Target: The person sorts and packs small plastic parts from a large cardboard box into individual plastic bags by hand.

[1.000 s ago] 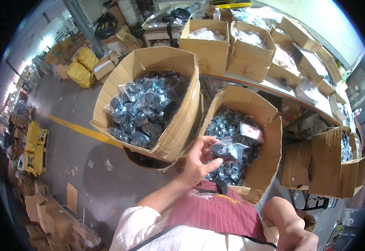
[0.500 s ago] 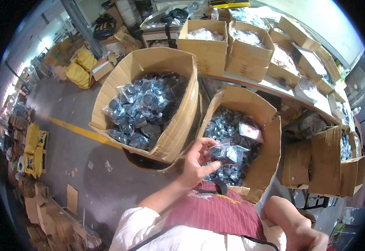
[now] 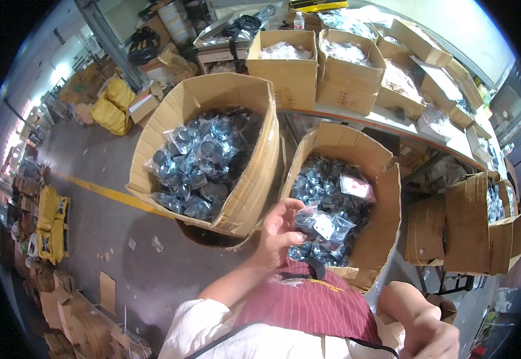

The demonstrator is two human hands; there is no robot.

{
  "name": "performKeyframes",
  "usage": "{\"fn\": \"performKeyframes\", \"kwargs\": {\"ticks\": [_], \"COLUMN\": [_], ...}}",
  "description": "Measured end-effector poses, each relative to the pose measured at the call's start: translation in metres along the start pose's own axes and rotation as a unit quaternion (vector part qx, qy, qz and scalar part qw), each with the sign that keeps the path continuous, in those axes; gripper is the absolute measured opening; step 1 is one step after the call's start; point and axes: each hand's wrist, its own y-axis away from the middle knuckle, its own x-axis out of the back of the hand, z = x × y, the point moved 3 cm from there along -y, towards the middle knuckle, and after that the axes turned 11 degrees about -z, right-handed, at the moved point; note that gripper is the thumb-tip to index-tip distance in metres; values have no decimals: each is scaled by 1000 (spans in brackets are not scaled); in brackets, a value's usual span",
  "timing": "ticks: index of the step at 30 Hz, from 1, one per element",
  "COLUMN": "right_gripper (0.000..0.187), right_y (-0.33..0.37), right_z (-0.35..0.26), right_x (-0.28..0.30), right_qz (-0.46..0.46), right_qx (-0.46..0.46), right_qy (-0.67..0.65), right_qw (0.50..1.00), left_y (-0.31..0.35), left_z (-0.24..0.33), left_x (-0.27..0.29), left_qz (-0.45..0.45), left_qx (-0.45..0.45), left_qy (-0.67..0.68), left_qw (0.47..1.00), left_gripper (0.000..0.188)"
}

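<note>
My left hand [image 3: 278,232] is closed on the edge of a clear plastic bag [image 3: 326,225], pinched between thumb and fingers. Something dark and a white patch show through the film. The bag is above the smaller open cardboard box [image 3: 382,224], which holds many similar small clear bags with dark items. Among these lies a bag with a pink and white card [image 3: 356,188]. Low on the right, beside my body, my right hand [image 3: 432,335] is apart from the boxes; its fingers are blurred and partly cut off.
A larger cardboard box [image 3: 259,170] full of bagged dark round parts stands to the left. Behind, a bench carries several open boxes [image 3: 283,78] and a bottle [image 3: 298,21]. Another carton [image 3: 466,224] stands at right. A yellow line [image 3: 114,194] crosses the floor.
The bag in my left hand has turned, bringing a white patch into view. My right hand has shifted slightly downward and left.
</note>
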Motion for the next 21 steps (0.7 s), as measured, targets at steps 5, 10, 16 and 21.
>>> {"fn": "performKeyframes", "kwargs": {"ticks": [5, 10, 16, 21], "right_gripper": [27, 15, 15, 20], "right_y": [27, -20, -24, -10], "right_z": [-5, 4, 18, 10], "right_x": [-7, 5, -2, 3], "right_qz": [145, 15, 33, 134], "right_qx": [311, -4, 189, 352], "right_qy": [96, 69, 39, 70], "right_qw": [934, 998, 981, 924], "left_y": [-3, 2, 1, 4], "left_z": [-4, -5, -7, -12], "left_x": [-4, 3, -3, -2], "left_qz": [-6, 13, -26, -16], "left_qx": [-7, 12, 6, 10], "left_qy": [-14, -36, -14, -53], "left_qw": [1000, 999, 1000, 998], "left_gripper": [57, 60, 60, 55]}}
